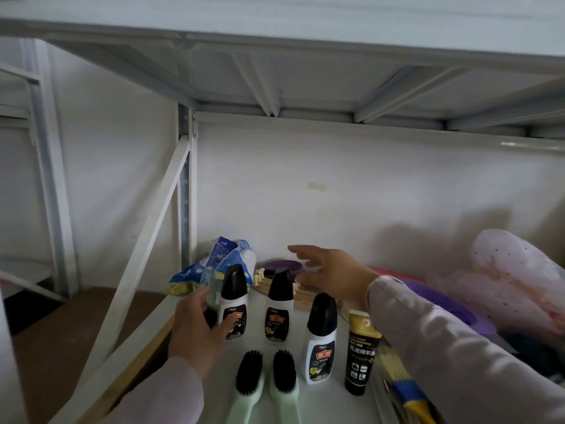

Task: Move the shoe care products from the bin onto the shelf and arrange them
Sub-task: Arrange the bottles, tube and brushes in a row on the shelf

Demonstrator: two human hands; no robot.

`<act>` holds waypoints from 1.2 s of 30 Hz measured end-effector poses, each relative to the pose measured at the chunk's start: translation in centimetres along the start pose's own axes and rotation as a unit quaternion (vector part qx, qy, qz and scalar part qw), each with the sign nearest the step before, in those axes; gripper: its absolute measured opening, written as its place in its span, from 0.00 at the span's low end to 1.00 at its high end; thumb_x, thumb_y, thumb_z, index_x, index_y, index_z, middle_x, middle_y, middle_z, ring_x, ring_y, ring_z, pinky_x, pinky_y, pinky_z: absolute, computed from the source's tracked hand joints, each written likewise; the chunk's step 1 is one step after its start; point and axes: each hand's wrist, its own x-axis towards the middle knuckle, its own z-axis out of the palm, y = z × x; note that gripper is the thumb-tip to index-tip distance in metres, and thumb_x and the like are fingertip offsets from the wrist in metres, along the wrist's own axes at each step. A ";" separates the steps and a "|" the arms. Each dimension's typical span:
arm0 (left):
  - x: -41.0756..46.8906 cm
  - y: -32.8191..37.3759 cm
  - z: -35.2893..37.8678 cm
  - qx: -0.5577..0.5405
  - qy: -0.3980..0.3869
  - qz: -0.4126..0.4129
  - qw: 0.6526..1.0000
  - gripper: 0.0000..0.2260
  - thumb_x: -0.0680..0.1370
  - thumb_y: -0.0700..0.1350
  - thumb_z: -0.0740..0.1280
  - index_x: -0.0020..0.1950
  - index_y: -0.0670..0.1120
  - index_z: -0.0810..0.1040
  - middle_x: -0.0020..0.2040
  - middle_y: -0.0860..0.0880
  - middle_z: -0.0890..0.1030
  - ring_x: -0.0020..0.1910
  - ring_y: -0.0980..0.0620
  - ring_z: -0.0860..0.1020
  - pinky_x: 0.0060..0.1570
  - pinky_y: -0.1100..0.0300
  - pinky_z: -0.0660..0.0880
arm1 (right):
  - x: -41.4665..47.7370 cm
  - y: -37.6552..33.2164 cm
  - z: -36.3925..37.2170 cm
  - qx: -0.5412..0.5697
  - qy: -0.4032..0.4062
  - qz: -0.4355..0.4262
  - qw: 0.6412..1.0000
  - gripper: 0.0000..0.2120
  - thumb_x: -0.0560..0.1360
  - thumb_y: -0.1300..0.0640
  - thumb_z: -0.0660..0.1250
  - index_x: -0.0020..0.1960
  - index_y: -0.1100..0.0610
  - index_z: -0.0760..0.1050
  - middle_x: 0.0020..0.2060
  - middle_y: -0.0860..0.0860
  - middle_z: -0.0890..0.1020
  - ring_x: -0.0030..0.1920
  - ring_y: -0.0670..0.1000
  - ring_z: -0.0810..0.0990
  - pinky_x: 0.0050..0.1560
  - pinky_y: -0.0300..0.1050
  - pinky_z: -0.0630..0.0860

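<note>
White shelf point(330, 402) holds polish bottles; left hand point(195, 328) cups one bottle point(233, 304), fingers spread; right hand point(333, 275) reaches forward, fingers released.

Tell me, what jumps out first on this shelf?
Three white bottles with black caps stand mid-shelf, with a black and gold tube at their right. Two mint-green brushes lie in front, while the left hand touches the leftmost bottle and the right hand reaches behind.

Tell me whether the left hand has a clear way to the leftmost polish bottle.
Probably yes: the left hand is open right beside the leftmost polish bottle, fingers already at its label, with nothing between them.
</note>
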 end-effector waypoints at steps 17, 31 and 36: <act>-4.4 9.0 7.1 0.172 -0.314 0.104 0.928 0.25 0.65 0.54 0.75 0.59 0.51 0.73 0.57 0.52 0.80 0.57 0.51 0.78 0.56 0.58 0.73 | -8.6 6.8 0.2 -0.007 -0.013 0.049 0.999 0.31 0.69 0.52 0.73 0.68 0.41 0.63 0.56 0.45 0.80 0.54 0.46 0.79 0.59 0.43 0.76; -2.7 8.7 10.6 0.163 -0.249 0.054 0.953 0.12 0.71 0.46 0.71 0.53 0.48 0.77 0.52 0.48 0.83 0.53 0.46 0.80 0.52 0.56 0.73 | -10.6 8.1 2.6 0.021 0.003 0.097 0.995 0.14 0.68 0.54 0.74 0.45 0.41 0.72 0.40 0.40 0.80 0.44 0.40 0.80 0.44 0.29 0.75; -2.5 8.5 11.8 0.140 -0.239 0.040 0.960 0.09 0.73 0.44 0.68 0.53 0.47 0.77 0.53 0.47 0.82 0.55 0.45 0.79 0.51 0.58 0.69 | -11.1 8.5 3.5 0.016 0.022 0.100 0.995 0.16 0.69 0.54 0.73 0.56 0.50 0.75 0.47 0.43 0.81 0.47 0.42 0.78 0.44 0.30 0.71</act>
